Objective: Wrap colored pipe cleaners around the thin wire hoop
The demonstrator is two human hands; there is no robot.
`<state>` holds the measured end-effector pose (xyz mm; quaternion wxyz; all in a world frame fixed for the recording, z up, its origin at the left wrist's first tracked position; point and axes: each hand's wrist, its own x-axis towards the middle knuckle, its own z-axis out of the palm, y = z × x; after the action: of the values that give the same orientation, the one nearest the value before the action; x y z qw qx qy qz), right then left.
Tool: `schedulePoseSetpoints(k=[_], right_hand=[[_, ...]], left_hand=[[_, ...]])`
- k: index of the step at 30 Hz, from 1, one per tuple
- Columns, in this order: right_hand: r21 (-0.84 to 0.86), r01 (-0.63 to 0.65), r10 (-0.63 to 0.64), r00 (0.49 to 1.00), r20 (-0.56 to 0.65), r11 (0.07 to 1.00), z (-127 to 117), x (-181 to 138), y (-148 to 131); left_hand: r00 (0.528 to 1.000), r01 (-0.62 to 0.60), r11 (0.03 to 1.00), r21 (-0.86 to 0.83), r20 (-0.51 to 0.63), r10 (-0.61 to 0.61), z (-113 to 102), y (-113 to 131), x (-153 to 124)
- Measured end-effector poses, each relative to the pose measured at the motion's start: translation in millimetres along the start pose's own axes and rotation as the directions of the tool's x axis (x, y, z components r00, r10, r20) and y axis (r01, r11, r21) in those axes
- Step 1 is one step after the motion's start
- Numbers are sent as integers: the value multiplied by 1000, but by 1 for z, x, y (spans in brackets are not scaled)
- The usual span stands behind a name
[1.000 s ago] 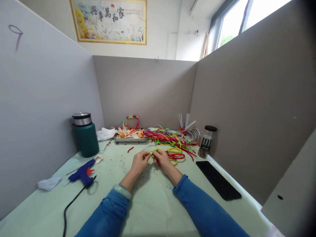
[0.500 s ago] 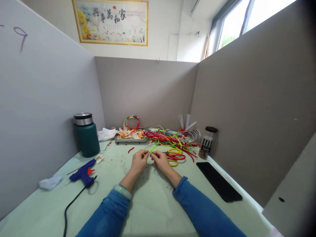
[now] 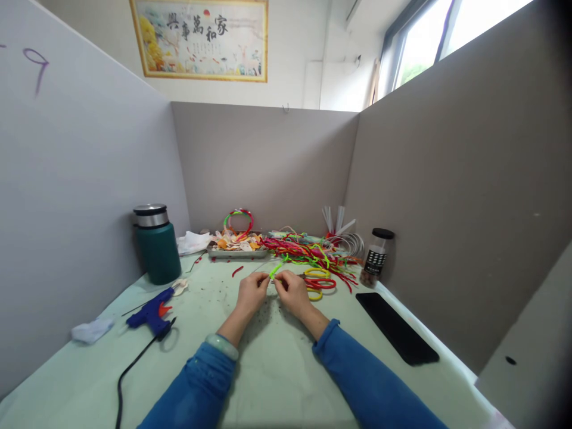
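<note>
My left hand (image 3: 251,294) and my right hand (image 3: 291,292) meet over the middle of the pale green table (image 3: 268,369), fingertips pinched together. Between them they hold a short bright green pipe cleaner (image 3: 276,269), whose free end sticks up and away from the fingers. A thin grey wire seems to run left from the pinch. Just behind the hands lies a tangle of red, green and yellow pipe cleaners (image 3: 308,253). Scissors with yellow and red handles (image 3: 318,283) lie right of my right hand.
A blue glue gun (image 3: 149,313) with a black cord lies at the left, near a white cloth (image 3: 90,329). A green flask (image 3: 156,244) stands by the left partition. A metal tray (image 3: 235,244) of scraps, a dark-lidded jar (image 3: 375,257) and a black phone (image 3: 395,328) sit behind and right.
The green pipe cleaner's free end has swung up from lying between the fingers to pointing up and away. Both hands stay pinched together in nearly the same spot.
</note>
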<state>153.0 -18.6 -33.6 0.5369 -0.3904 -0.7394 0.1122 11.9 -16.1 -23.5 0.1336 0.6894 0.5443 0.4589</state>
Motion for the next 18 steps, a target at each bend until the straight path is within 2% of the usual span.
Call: schedulePoseSetpoints(k=[3, 8, 14, 18], right_hand=[[-56, 58, -57, 998, 19, 997, -2, -1, -1], [-94, 47, -44, 998, 36, 994, -2, -2, -1], [27, -16, 16, 1000, 8, 1000, 0, 1, -3], [140, -142, 148, 988, -33, 980, 2, 2, 1]], left_hand=[[999, -44, 998, 38, 17, 44, 1, -1, -1], [991, -125, 987, 98, 59, 119, 1, 0, -3], [994, -109, 987, 122, -9, 111, 1, -1, -2], [994, -68, 996, 63, -80, 73, 0, -2, -1]])
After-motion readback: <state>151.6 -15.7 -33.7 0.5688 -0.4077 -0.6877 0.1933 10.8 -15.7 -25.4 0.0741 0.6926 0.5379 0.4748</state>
